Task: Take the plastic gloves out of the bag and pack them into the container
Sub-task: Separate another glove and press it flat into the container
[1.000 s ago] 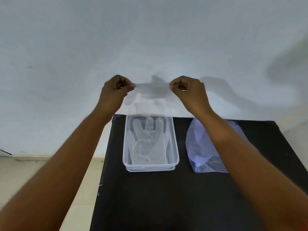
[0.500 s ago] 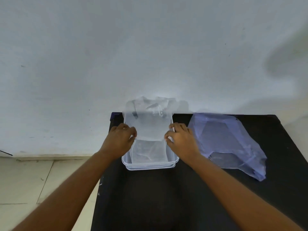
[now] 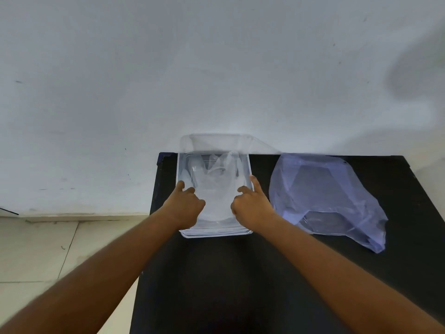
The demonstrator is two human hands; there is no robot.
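A clear plastic container stands on the black table against the wall. A see-through plastic glove lies inside it, fingers pointing to the far end, on top of other gloves. My left hand is down in the container at the glove's left edge, fingers curled on the film. My right hand is at the glove's right edge, with the index finger stretched along the container's right wall. A bluish see-through bag lies crumpled on the table to the right of the container.
A white wall rises directly behind the table. Pale floor tiles show to the left of the table's edge. Bare black tabletop stretches in front of the container and the bag.
Both hands came down from chest height, carrying the glove stretched between them, and lowered it into the container. The glove now lies flat inside. The bag has not moved.
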